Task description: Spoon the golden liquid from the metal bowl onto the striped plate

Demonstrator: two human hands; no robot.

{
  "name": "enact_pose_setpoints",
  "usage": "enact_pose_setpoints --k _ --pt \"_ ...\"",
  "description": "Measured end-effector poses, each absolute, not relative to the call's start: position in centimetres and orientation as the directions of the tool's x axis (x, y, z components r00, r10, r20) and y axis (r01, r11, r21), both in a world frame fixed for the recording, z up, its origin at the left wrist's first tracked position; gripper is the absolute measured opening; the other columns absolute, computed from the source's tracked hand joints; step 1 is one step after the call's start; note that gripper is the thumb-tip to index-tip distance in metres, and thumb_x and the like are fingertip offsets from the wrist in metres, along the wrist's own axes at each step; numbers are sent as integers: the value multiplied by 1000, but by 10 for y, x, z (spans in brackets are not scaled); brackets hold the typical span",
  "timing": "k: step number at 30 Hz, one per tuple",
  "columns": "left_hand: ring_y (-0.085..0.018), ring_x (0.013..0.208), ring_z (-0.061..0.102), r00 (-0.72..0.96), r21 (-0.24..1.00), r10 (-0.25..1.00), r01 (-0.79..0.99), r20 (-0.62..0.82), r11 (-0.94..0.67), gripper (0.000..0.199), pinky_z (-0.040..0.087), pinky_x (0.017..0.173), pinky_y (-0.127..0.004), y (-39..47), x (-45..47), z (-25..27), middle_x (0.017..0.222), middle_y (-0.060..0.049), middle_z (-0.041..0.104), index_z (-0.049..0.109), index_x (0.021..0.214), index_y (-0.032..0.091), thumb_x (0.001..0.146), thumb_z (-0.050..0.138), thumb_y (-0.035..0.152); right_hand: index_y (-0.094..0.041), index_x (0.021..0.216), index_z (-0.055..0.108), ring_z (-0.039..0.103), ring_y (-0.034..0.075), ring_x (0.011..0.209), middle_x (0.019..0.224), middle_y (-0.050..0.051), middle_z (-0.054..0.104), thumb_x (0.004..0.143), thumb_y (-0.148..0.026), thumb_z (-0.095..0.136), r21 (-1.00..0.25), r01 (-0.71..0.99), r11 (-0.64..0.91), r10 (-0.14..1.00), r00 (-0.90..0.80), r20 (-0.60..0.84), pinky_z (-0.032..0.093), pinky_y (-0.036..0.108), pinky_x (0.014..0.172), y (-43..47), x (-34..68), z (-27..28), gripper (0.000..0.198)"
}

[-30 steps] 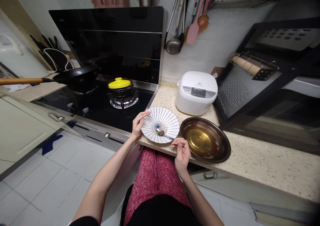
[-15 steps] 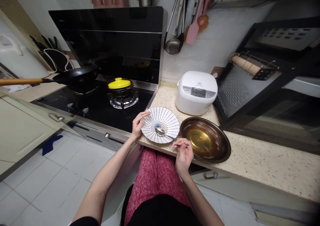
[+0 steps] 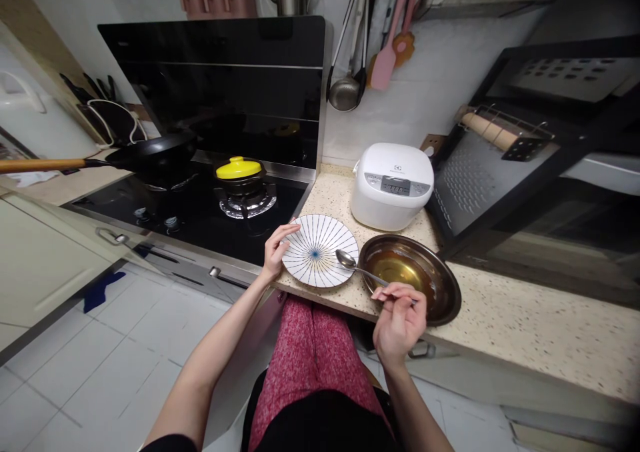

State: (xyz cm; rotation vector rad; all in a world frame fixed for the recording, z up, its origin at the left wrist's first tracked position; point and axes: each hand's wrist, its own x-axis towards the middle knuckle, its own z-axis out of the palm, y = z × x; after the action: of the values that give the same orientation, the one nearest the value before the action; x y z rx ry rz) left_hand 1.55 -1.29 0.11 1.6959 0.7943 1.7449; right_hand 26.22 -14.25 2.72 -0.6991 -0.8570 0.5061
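A kitchen, gas stove [image 3: 210, 229] with yellow-lidded pot [image 3: 240, 172]; black wok [image 3: 153, 153], white rice cooker [image 3: 393, 199], hanging ladle [image 3: 345, 95]

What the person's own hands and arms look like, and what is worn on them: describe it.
The left hand and right hand are ungloved, with no watch or bracelet showing at either wrist. The forearms are uncovered. A black sleeve shows on the left upper arm; no right sleeve is in view.

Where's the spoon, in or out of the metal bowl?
Out. The head of the spoon shows over the edge of the plate; the handle crosses above the metal bowl to the right hand.
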Motion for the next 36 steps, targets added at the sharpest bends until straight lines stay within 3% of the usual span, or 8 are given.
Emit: enact_pose_setpoints --k 7,12,21,27,30,33,36 --pt "-37 131 62 -28 753 752 1 658 -658 36 39 119 -57 -14 16 3 129 -12 73 81 118 23 90 60 29 -21 89 57 60 13 67 84 0 60 100 -35 62 -698 26 715 511 663 547 52 30 62 -142 288 34 18" --pt "-36 128 63 -37 759 759 12 650 -650 36 39 119 -57 -15 17 3 128 -12 74 82 117 23 88 60 29 -20 89 58 60 14 68 84 1 61 101 -35 59 -698 172 695 468 628 621 51 31 62 -145 299 29 19" --pt "-36 128 63 -41 761 761 -1 648 -648 37 40 118 -56 -14 17 2 128 -12 74 82 116 23 87 60 29 -21 92 61 62 17 74 82 3 64 105 -26 48 -598 478 643 510 315 800 51 31 63 -148 311 14 18" --pt "-36 126 64 -45 771 770 5 636 -636 36 41 117 -56 -13 16 2 128 -12 74 82 115 22 87 62 33 -24 100 66 65 19 73 81 4 67 100 -14 48 -330 582 743 414 -13 910 52 35 65 -145 319 17 20" --pt "-35 126 64 -41 764 763 2 645 -645 36 41 117 -55 -13 16 1 128 -12 74 82 116 23 88 61 31 -23 102 66 65 19 73 82 5 68 98 -9 48 -263 591 763 401 -112 909 51 35 65 -145 320 19 23" --pt "-35 126 64 -36 758 758 -3 652 -652 36 40 117 -55 -13 16 0 128 -12 74 81 117 23 88 61 28 -22 101 66 64 18 73 82 4 67 100 -13 49 -334 572 749 411 -5 911 50 34 65 -145 317 18 20" --pt "-35 127 64 -34 756 756 -8 654 -655 36 40 117 -56 -13 16 0 128 -12 74 81 117 23 88 61 28 -22 97 65 63 18 71 80 2 65 103 -24 51 -473 513 717 388 270 881 49 35 65 -146 308 16 15"
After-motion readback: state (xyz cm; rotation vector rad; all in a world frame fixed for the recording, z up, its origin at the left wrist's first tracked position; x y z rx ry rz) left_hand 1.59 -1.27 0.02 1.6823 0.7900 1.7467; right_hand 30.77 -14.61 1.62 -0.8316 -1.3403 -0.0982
